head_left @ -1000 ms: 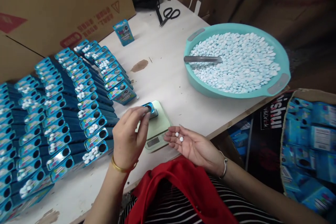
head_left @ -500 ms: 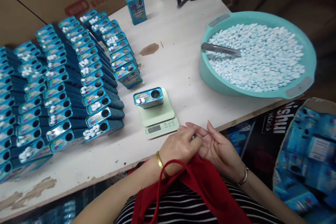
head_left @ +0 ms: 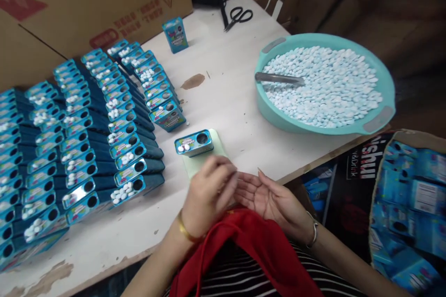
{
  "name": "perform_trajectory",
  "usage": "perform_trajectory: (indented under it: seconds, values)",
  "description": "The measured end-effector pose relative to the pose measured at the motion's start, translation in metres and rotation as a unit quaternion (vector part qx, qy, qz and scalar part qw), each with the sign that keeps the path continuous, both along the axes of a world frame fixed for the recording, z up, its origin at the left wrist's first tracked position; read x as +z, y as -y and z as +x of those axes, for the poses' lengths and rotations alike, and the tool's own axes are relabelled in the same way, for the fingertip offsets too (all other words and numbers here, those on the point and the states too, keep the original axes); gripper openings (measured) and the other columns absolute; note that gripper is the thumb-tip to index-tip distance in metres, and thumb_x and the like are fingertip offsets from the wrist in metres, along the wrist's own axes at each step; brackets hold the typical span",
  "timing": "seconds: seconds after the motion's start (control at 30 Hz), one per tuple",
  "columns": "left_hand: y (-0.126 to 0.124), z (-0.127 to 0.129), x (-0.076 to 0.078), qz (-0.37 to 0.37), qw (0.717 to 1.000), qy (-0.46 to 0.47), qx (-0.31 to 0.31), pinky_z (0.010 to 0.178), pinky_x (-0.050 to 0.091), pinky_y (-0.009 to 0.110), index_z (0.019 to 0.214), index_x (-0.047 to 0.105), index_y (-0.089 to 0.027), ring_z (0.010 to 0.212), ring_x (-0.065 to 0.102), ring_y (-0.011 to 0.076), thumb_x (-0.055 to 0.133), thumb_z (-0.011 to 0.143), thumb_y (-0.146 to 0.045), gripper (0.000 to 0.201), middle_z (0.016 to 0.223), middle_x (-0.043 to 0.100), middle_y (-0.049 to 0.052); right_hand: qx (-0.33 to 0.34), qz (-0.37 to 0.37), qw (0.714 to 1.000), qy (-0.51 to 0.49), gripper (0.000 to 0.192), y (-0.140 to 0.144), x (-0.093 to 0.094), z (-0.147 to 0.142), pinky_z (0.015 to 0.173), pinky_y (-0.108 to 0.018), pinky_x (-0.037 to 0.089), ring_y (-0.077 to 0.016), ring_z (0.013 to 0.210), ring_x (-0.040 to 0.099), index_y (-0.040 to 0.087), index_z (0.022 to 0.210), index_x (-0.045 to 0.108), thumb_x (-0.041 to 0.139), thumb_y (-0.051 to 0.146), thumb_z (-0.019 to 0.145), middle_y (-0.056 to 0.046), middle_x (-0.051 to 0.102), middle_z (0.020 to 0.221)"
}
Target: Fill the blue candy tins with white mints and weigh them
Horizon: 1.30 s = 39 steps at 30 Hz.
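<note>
My left hand [head_left: 209,190] is blurred, its fingertips drawn together just over the fingers of my right hand [head_left: 270,198]. The right hand lies palm up at the table's front edge, and I see nothing on its palm. Whether the left fingertips pinch a candy is hidden. Just beyond my hands, an open blue tin [head_left: 194,143] with a few white candies in it lies on a pale green scale [head_left: 218,146], whose front is covered by my left hand.
A teal basin [head_left: 327,37] full of pale blue candies, with a metal scoop [head_left: 278,78] in it, stands at the right. Rows of open blue tins [head_left: 104,116] fill the left. One upright tin [head_left: 176,34], scissors [head_left: 239,16] and cardboard boxes [head_left: 87,4] are behind.
My left hand let go of the tin on the scale, came back to my right palm and is now lifting off it. The two candies on the right palm are no longer seen.
</note>
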<state>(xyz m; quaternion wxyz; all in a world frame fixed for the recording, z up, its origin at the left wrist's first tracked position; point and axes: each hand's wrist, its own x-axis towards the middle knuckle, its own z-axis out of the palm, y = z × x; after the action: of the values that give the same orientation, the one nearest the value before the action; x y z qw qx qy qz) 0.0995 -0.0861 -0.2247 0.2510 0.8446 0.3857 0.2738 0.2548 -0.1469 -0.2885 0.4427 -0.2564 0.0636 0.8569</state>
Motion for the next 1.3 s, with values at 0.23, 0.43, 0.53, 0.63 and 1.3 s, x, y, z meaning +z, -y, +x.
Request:
perform_trajectory:
  seconds: [0.23, 0.43, 0.53, 0.63, 1.3]
  values:
    - [-0.053, -0.017, 0.031, 0.093, 0.986, -0.083, 0.112, 0.062, 0.048, 0.024, 0.087, 0.063, -0.018, 0.07, 0.059, 0.0106, 0.055, 0.086, -0.02, 0.008, 0.087, 0.065, 0.003, 0.009, 0.03, 0.999, -0.008, 0.036, -0.007, 0.002, -0.003, 0.093, -0.032, 0.047, -0.0181, 0.104, 0.064, 0.014, 0.113, 0.061, 0.05, 0.042, 0.092, -0.012, 0.068, 0.111]
    - [-0.051, -0.053, 0.038, 0.104, 0.978, -0.119, 0.133, 0.068, 0.048, 0.026, 0.1, 0.064, -0.02, 0.079, 0.061, 0.0132, 0.055, 0.087, -0.022, 0.016, 0.094, 0.066, 0.004, -0.014, 0.034, 0.999, 0.024, 0.034, -0.011, -0.01, 0.005, 0.082, -0.03, 0.05, -0.0171, 0.095, 0.066, 0.015, 0.111, 0.061, 0.052, 0.04, 0.091, -0.009, 0.069, 0.103]
    - [-0.048, -0.071, 0.037, 0.117, 0.973, -0.159, 0.121, 0.072, 0.046, 0.03, 0.102, 0.063, -0.022, 0.083, 0.061, 0.0156, 0.056, 0.087, -0.023, 0.017, 0.094, 0.066, 0.004, -0.039, 0.026, 0.997, 0.063, 0.031, -0.019, -0.019, 0.012, 0.081, -0.029, 0.05, -0.0161, 0.092, 0.066, 0.016, 0.11, 0.062, 0.052, 0.038, 0.091, -0.008, 0.07, 0.1]
    - [-0.048, -0.077, 0.034, 0.144, 0.959, -0.223, 0.096, 0.074, 0.04, 0.034, 0.1, 0.063, -0.023, 0.086, 0.06, 0.0184, 0.057, 0.087, -0.024, 0.014, 0.092, 0.067, 0.004, -0.055, 0.01, 0.994, 0.096, 0.03, -0.025, -0.025, 0.018, 0.079, -0.028, 0.05, -0.0158, 0.09, 0.066, 0.017, 0.108, 0.063, 0.053, 0.038, 0.09, -0.007, 0.07, 0.097]
    - [-0.127, -0.048, 0.037, 0.075, 0.969, -0.227, 0.063, 0.067, 0.046, 0.024, 0.091, 0.066, -0.017, 0.072, 0.061, 0.0134, 0.047, 0.088, -0.025, 0.021, 0.083, 0.068, 0.004, -0.047, -0.02, 0.995, 0.085, 0.029, -0.024, -0.05, 0.012, 0.068, -0.025, 0.049, -0.0152, 0.078, 0.066, 0.017, 0.103, 0.064, 0.058, 0.039, 0.086, -0.005, 0.069, 0.086]
